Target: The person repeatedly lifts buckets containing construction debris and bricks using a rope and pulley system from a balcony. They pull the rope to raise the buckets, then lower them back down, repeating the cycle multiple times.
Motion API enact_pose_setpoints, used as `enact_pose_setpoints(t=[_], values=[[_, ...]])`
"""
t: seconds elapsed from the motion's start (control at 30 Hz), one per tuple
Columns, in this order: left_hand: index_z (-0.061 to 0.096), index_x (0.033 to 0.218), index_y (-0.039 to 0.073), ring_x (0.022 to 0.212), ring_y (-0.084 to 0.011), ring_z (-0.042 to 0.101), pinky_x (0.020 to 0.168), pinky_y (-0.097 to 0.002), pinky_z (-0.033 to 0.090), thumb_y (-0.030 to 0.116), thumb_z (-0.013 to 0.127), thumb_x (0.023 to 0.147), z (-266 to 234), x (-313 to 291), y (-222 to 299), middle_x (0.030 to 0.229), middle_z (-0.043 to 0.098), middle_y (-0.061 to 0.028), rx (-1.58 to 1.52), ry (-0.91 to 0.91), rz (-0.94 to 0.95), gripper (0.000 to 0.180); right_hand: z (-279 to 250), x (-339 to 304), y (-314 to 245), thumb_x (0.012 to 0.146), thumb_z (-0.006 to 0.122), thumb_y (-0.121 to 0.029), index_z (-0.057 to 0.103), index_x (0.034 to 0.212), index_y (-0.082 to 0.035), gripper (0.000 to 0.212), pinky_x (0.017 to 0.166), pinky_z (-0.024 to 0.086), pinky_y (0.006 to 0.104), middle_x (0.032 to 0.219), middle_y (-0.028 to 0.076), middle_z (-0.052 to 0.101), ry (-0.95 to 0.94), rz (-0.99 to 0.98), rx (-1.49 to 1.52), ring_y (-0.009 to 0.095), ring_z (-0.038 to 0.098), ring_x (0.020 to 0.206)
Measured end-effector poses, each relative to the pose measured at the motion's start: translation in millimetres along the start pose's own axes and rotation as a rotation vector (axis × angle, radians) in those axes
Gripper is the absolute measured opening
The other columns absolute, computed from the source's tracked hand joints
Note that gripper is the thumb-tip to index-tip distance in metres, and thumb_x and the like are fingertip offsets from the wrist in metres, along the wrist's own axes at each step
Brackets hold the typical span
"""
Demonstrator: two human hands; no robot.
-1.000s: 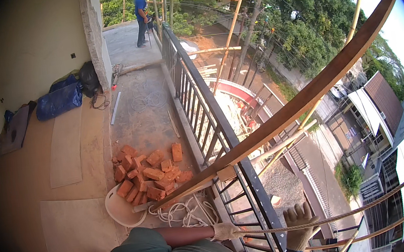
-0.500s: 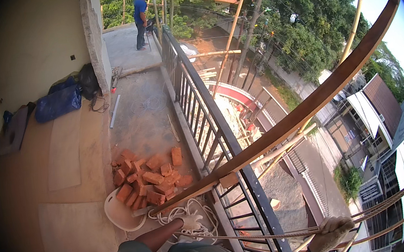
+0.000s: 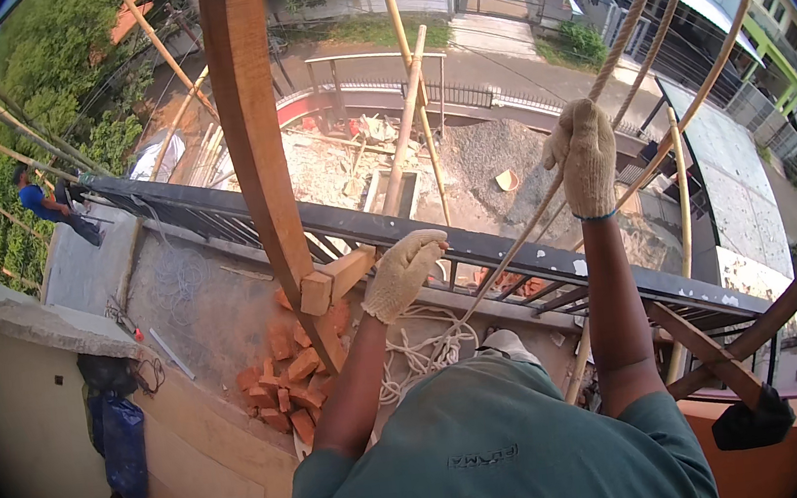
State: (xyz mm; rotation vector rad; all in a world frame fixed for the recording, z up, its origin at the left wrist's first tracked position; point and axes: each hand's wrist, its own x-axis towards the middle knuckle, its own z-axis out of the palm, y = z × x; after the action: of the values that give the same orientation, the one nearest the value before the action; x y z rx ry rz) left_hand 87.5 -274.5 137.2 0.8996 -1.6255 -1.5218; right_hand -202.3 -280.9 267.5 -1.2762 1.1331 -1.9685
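Raised beyond the black railing (image 3: 539,261), my right hand (image 3: 584,156) wears a cream knitted glove and is closed round a brown rope (image 3: 637,6). Rope strands run from above past this hand, and lines slope down toward the coiled white rope (image 3: 422,356) by my feet. My left hand (image 3: 405,273), also gloved, hovers at the railing's inner side, beside a short wood block (image 3: 350,273) fixed to an upright timber beam (image 3: 257,137). Its fingers are curled together; whatever they may hold is hidden.
Orange bricks (image 3: 285,377) lie piled left of the beam. Below the railing are a gravel heap (image 3: 486,154), bamboo poles (image 3: 426,126) and rubble. Another person (image 3: 55,207) stands far left along the balcony. Blue tarpaulin (image 3: 124,447) lies by the wall.
My view has swung right. My right hand has risen with the rope, and my left hand has left the white rope coil and come up to the railing.
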Motion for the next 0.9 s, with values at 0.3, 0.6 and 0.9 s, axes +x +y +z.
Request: enact_pose_setpoints(t=[0.3, 0.6, 0.9], values=[[0.066, 0.124, -0.004, 0.109, -0.0213, 0.068, 0.100, -0.0362, 0.054, 0.013, 0.051, 0.105, 29.6, 64.7, 100.3, 0.118, 0.071, -0.0144, 0.083, 0.063, 0.139, 0.029, -9.9, 39.2, 21.7, 0.106, 0.050, -0.055, 0.059, 0.095, -0.001, 0.057, 0.048, 0.049, 0.0274, 0.070, 0.004, 0.054, 0.006, 0.032, -0.120, 0.011, 0.056, 0.052], [0.059, 0.134, -0.003, 0.083, -0.0177, 0.065, 0.068, -0.0278, 0.053, 0.030, 0.065, 0.102, 123.8, 218.9, 295.8, 0.120, 0.069, -0.0180, 0.104, -0.245, 0.458, 0.046, 35.3, 38.7, 13.4, 0.106, 0.052, -0.047, 0.066, 0.101, -0.002, 0.047, 0.070, 0.052, 0.0389, 0.082, 0.012, 0.064, -0.304, 0.026, 0.131, 0.027, 0.064, 0.073], [0.062, 0.089, 0.001, 0.056, -0.0131, 0.057, 0.051, -0.0232, 0.045, 0.033, 0.068, 0.101, 144.2, 232.8, 252.0, 0.072, 0.059, -0.0063, 0.135, 0.483, 0.423, 0.035, -109.9, -3.5, 128.4, 0.104, 0.057, -0.027, 0.065, 0.125, -0.003, 0.033, 0.088, 0.055, 0.0346, 0.108, 0.011, 0.069, -0.632, 0.548, 0.022, 0.018, 0.069, 0.097]])
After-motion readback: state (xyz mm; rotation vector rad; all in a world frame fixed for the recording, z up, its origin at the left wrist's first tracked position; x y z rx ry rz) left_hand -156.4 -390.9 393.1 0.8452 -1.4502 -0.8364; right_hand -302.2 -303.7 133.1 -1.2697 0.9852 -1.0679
